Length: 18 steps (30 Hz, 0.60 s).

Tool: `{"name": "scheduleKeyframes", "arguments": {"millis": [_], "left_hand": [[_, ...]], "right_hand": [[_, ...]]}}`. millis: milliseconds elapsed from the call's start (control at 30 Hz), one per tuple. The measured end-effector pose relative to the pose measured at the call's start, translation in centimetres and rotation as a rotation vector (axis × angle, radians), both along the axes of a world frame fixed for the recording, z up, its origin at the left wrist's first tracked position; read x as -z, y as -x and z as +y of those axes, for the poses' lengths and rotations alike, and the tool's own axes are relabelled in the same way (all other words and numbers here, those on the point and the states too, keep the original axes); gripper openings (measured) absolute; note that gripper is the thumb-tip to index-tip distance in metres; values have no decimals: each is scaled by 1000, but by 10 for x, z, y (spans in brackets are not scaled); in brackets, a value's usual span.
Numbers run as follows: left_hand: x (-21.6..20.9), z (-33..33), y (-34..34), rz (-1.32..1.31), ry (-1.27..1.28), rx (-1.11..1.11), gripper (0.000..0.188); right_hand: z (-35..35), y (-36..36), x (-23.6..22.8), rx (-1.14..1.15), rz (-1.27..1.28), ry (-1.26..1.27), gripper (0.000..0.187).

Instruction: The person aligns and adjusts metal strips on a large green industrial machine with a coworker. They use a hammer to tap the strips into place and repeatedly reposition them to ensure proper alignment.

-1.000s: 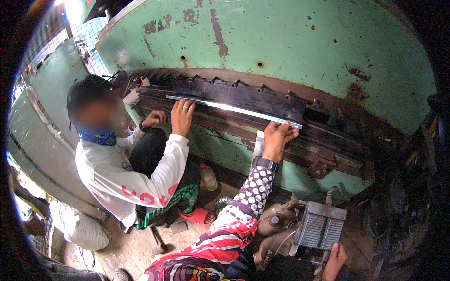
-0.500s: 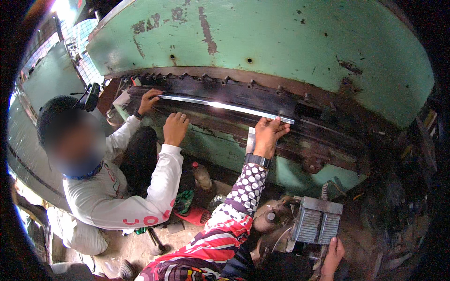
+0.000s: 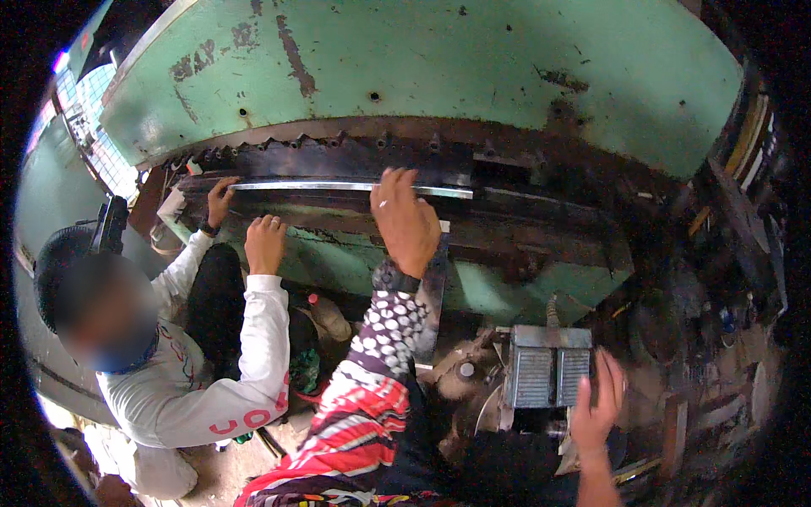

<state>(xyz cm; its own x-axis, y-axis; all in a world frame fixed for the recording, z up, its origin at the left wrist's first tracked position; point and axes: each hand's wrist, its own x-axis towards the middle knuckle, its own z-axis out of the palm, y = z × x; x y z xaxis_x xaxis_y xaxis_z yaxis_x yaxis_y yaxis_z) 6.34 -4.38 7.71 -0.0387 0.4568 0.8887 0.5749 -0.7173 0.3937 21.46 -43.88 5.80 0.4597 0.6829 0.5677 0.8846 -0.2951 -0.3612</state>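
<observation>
The bright metal strip runs left to right along the green machine, behind your nearer left hand, fingers loosely extended, contact unclear; your right hand, fingers spread, is well below.

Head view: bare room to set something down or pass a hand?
Passing: the gap between the left hand and the co-worker's nearer hand, in front of the shiny strip. Setting down: perhaps the dark machine bed beyond the strip's right end, though shadowed. Crowded: the strip's left end, by the co-worker's other hand; the grey ribbed box, beside the right hand.
</observation>
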Motion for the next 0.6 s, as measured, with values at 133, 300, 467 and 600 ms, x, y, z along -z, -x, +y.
{"name": "scheduleKeyframes", "arguments": {"millis": [133, 300, 467, 600], "left_hand": [[17, 39, 36, 473, -124, 152, 59], [11, 44, 14, 447, -170, 284, 62], [31, 51, 19, 401, -191, 175, 45], [37, 57, 23, 331, -163, 167, 43]], "right_hand": [[157, 30, -67, -534, -269, 43, 61], [339, 40, -41, -325, -658, -33, 63], [364, 77, -25, -201, -547, -36, 45], [365, 81, -7, -189, -577, -150, 40]]}}
